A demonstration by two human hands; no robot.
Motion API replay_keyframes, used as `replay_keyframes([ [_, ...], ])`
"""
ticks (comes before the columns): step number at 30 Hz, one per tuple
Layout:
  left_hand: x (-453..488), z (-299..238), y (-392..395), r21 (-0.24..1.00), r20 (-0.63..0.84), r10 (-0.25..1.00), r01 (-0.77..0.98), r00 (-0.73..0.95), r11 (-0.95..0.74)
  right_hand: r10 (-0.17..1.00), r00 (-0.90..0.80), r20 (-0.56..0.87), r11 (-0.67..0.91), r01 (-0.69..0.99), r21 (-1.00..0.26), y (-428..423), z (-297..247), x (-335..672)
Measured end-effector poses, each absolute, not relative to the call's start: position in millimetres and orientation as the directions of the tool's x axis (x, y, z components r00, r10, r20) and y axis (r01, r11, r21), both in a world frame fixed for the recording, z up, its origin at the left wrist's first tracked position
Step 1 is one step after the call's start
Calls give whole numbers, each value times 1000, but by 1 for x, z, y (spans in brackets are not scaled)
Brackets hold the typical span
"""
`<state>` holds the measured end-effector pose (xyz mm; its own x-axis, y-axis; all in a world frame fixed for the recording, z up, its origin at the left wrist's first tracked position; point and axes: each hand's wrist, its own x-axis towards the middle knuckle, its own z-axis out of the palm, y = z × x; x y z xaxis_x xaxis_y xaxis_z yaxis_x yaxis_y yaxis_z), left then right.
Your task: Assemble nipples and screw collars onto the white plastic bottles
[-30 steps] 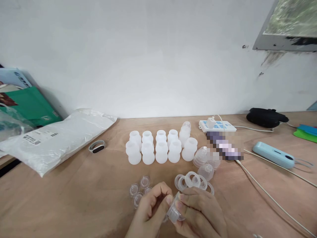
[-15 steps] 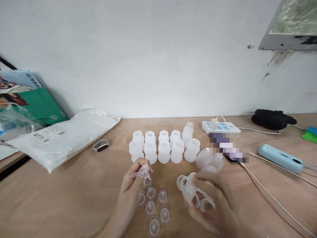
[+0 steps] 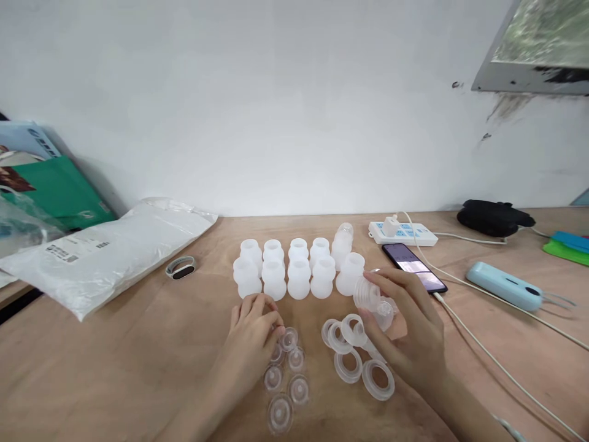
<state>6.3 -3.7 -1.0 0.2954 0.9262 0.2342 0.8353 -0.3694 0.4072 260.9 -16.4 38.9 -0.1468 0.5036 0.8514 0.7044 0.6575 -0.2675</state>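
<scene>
Closest to me, clear teats (image 3: 280,414) lie on the table (image 3: 138,380) just beside the fingertips of my left hand (image 3: 253,328), which curls palm down; I cannot tell whether it pinches one. Loose translucent rings (image 3: 377,380) lie between my hands, nearer the right. My right hand (image 3: 421,334) grasps a clear ribbed piece (image 3: 367,294) between thumb and fingers, and I see clear domes (image 3: 383,314) partly hidden behind that hand. Beyond both hands, white waisted bottles (image 3: 299,281) stand upright in two rows, one on the right-hand hand's side wearing a clear cap (image 3: 345,229). Past my right hand lie a phone (image 3: 416,268) and, farther, a power strip (image 3: 405,234); past my left, a wristband (image 3: 180,268) and a white parcel (image 3: 129,242)
</scene>
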Motion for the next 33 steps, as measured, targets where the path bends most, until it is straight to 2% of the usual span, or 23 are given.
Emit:
replay_keyframes([
  [3, 3, -4, -3, 330, 310, 909, 866, 277, -377, 597, -196, 778, 640, 700, -316, -13, 40, 267],
  [6, 3, 3, -3, 284, 267, 918, 887, 293, -365, 657, -302, 691, 641, 707, -300, -12, 44, 274],
  [11, 6, 17, -7, 311, 269, 920, 879, 284, -362, 761, -480, 437, 637, 679, -365, -16, 57, 286],
  [15, 8, 21, -8, 358, 284, 920, 860, 271, -364, 750, -608, 261, 657, 635, -407, -23, 60, 292],
  [18, 8, 24, -10, 390, 312, 912, 840, 267, -379, 727, -649, 226, 678, 626, -386, -32, 55, 293],
  [23, 9, 25, -14, 407, 374, 884, 806, 282, -430, 771, -608, 191, 636, 721, -274, -48, 37, 296],
  [33, 11, 26, -16, 388, 411, 856, 790, 313, -474, 815, -537, 218, 578, 736, -352, -49, 13, 303],
])
